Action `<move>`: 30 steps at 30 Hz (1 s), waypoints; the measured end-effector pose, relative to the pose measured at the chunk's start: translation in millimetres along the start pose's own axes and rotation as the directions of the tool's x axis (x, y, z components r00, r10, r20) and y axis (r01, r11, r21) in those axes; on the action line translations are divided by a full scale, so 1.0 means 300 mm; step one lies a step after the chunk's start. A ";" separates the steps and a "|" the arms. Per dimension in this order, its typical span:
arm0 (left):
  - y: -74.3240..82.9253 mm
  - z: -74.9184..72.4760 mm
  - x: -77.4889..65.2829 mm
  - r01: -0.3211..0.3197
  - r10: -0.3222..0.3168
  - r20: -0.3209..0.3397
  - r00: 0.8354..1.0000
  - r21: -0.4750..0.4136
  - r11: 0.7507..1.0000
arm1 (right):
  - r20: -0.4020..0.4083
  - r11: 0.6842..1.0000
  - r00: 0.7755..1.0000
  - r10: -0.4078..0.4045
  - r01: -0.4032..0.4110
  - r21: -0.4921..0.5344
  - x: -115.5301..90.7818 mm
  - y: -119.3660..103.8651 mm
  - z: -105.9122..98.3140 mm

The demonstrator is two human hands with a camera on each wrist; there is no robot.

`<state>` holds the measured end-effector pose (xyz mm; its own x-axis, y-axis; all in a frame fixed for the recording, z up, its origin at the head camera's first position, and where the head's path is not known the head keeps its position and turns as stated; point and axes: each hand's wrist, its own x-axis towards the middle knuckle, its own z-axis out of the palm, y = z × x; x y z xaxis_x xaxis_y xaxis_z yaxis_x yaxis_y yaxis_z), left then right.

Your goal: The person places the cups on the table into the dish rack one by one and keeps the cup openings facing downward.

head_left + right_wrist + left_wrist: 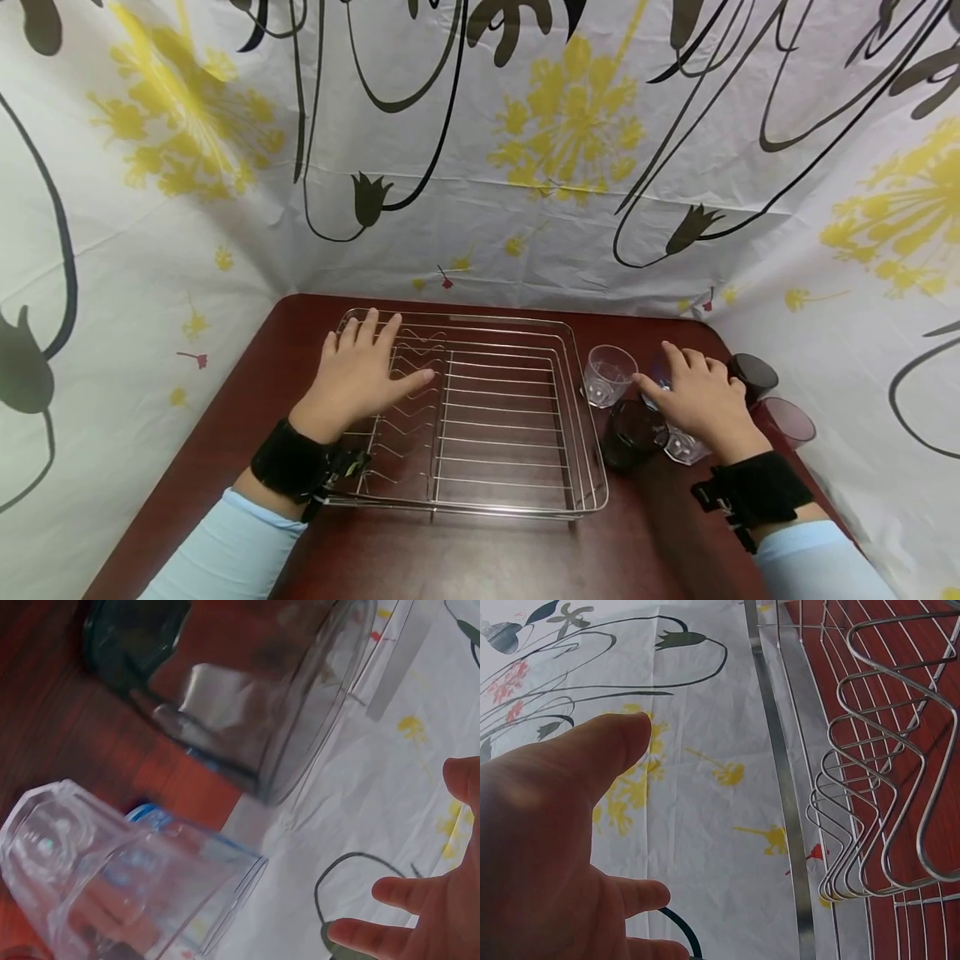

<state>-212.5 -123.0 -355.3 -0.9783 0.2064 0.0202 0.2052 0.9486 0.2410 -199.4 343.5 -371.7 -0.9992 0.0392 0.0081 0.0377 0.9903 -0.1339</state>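
Observation:
A metal wire dish rack (502, 504) stands on the table, with wavy plate dividers (889, 750) along its left side. My left hand (356, 379) is over that side, fingers spread and holding nothing. On the right, my right hand (701, 404) hovers over a group of cups, fingers apart and gripping none. Around it stand a clear cup (609, 375), a dark cup (633, 437), another clear cup (686, 447), a blackish cup (752, 377) and a pinkish cup (787, 422). A blue-tinted cup (202, 844) is partly hidden behind the clear one in the right wrist view.
The dark red table (480, 554) carries the rack and the cups. A white cloth (480, 250) with yellow and grey flower prints hangs at the back and both sides. The pinkish cup stands close to the right edge.

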 end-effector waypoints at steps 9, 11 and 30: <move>-0.007 -0.001 -0.001 0.004 -0.004 0.000 1.000 0.008 1.000 | 0.021 0.999 0.999 0.033 -0.033 0.001 -0.019 0.053 -0.006; -0.006 -0.004 0.001 0.005 -0.005 0.000 1.000 0.010 1.000 | 0.023 0.999 0.999 0.040 -0.040 0.001 -0.024 0.067 -0.001; 0.000 -0.009 -0.014 0.003 -0.003 0.006 1.000 -0.010 1.000 | 0.003 0.998 0.998 0.059 -0.059 -0.027 -0.064 0.149 0.033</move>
<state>-208.6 -124.6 -352.8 -0.9786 0.2052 0.0136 0.2020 0.9468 0.2506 -178.8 385.6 -387.7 -0.9953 0.0968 -0.0027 0.0966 0.9895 -0.1071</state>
